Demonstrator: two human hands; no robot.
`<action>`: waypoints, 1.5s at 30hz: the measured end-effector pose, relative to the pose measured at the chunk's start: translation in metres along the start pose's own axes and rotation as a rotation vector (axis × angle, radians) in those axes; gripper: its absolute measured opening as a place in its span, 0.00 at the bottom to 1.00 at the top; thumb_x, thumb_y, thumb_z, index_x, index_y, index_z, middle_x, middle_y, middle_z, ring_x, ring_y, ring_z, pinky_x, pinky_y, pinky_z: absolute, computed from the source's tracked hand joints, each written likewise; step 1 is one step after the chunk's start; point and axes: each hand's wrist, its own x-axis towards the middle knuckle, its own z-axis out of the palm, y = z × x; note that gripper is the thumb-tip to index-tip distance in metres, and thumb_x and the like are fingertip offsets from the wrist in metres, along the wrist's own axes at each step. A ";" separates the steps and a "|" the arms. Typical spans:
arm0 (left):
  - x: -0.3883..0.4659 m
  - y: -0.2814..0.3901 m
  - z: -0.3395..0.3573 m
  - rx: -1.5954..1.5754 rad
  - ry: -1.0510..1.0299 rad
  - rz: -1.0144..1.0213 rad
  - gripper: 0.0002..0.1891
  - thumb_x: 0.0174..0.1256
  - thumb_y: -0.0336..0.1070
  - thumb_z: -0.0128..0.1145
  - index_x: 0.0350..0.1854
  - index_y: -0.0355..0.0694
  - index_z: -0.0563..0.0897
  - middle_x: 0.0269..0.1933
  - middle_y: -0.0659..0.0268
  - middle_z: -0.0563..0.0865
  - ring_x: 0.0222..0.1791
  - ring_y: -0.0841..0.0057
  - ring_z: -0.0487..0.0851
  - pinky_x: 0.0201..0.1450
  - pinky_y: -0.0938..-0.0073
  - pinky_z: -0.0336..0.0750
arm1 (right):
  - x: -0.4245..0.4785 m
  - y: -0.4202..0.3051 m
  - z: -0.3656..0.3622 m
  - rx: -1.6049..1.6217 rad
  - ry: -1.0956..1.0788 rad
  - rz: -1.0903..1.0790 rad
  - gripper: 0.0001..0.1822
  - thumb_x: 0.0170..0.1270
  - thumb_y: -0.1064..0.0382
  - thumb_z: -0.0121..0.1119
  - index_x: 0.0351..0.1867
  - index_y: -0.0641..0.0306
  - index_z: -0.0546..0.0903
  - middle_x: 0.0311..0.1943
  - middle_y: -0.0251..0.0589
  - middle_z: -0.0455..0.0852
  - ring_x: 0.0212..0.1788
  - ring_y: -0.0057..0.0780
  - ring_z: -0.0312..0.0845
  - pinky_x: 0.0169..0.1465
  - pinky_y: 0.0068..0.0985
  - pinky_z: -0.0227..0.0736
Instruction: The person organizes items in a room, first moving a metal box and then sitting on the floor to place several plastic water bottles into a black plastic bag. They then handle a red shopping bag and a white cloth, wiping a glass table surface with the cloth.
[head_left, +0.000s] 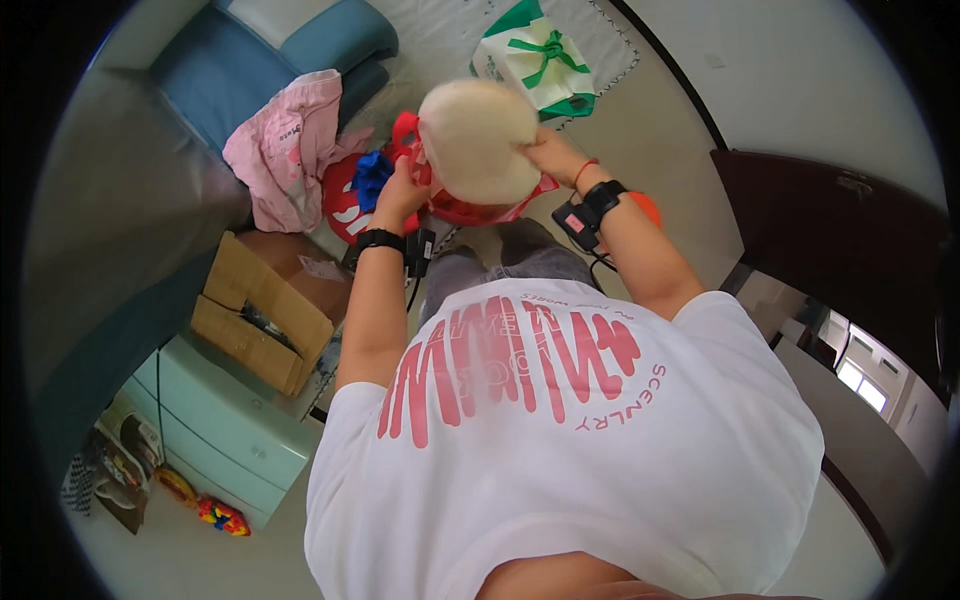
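Note:
My right hand (553, 156) grips the right edge of a cream, rounded plush piece (476, 139), which looks slightly blurred. It is held over a red bag (480, 211), hiding much of the bag's mouth. My left hand (403, 193) is closed on red material at the bag's left side, where a red strap (406, 129) stands up. Just left of those fingers is a bunch of blue cloth (371, 180). Under the blue cloth lies a red round item (341, 202) with white lettering.
Pink clothing (289, 154) drapes by a blue sofa (225, 75). A white-and-green tied bag (544, 64) rests on a pale mat (442, 30). An opened cardboard box (259, 330) and a mint drawer cabinet (225, 420) are at left. An orange object (646, 208) shows behind my right wrist.

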 end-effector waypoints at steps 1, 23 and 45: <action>0.004 -0.008 0.002 0.071 0.047 0.041 0.25 0.50 0.35 0.62 0.51 0.37 0.67 0.37 0.45 0.84 0.43 0.51 0.83 0.43 0.56 0.76 | 0.002 0.002 -0.011 0.077 0.071 -0.007 0.18 0.68 0.62 0.55 0.56 0.67 0.75 0.52 0.38 0.81 0.52 0.29 0.77 0.53 0.31 0.74; 0.038 0.127 0.064 0.376 0.718 0.160 0.14 0.50 0.32 0.60 0.41 0.46 0.86 0.40 0.56 0.80 0.44 0.57 0.76 0.48 0.60 0.70 | 0.079 0.038 -0.273 0.993 0.640 -0.236 0.17 0.69 0.65 0.50 0.59 0.59 0.68 0.50 0.42 0.78 0.47 0.38 0.80 0.43 0.36 0.81; 0.001 0.037 0.082 0.198 0.537 -0.256 0.24 0.56 0.34 0.58 0.57 0.45 0.71 0.51 0.46 0.78 0.50 0.46 0.78 0.49 0.53 0.75 | 0.060 0.038 -0.073 -0.596 -0.566 0.128 0.41 0.56 0.27 0.52 0.40 0.72 0.83 0.25 0.43 0.83 0.23 0.28 0.77 0.29 0.24 0.71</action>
